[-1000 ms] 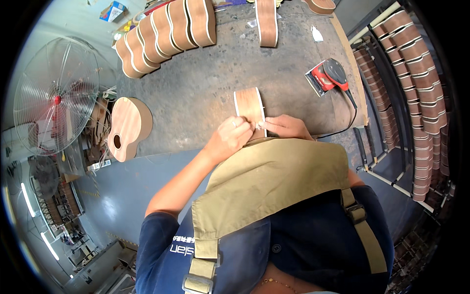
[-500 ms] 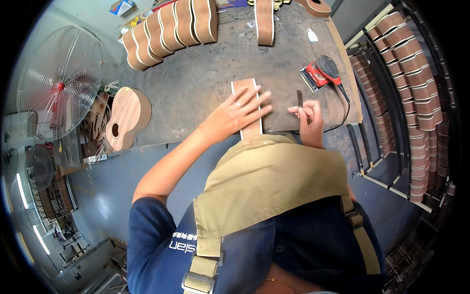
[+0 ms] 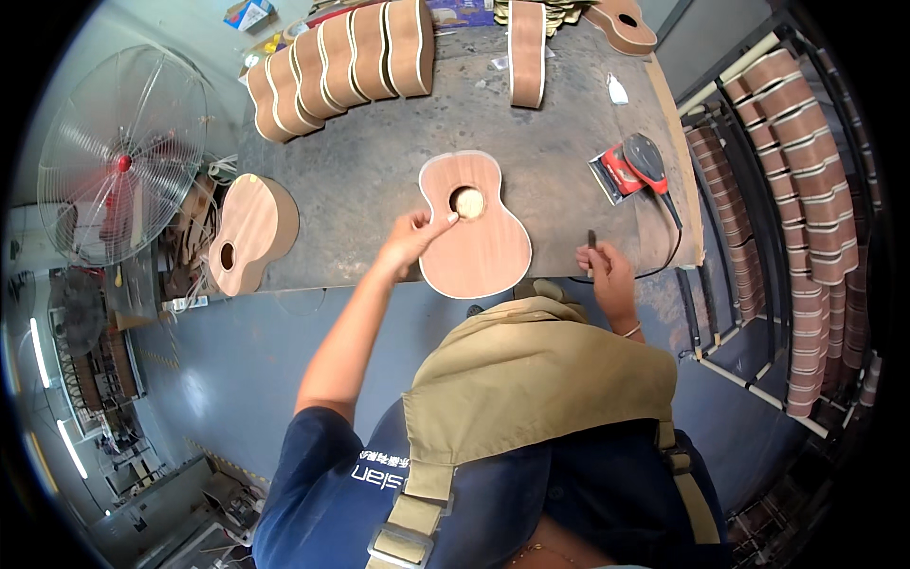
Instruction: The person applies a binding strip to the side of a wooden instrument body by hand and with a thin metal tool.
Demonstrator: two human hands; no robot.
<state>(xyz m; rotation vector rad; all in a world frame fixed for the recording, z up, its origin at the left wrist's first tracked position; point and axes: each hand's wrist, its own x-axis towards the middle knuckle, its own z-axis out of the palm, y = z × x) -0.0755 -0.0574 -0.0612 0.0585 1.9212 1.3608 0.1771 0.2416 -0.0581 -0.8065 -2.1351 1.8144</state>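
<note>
A small ukulele body of reddish wood with pale edging shows its front face and round soundhole. It is at the table's near edge, just in front of me. My left hand grips it at the waist, the thumb on the face beside the soundhole and the other fingers hidden by its side. To the right of the body, apart from it, my right hand is closed around a narrow, flat, dark blade that points up from the fingers. I cannot make out the blade's exact kind.
A red and black electric sander with a cord lies at the right of the worktable. Another ukulele body rests at left. Several bodies stand in a row behind. Nearby are a white bottle, a rack and a fan.
The ukulele body has turned from its narrow side facing up to its front face facing up. My left hand has gone from lying flat on it to gripping its waist. My right hand has lowered slightly.
</note>
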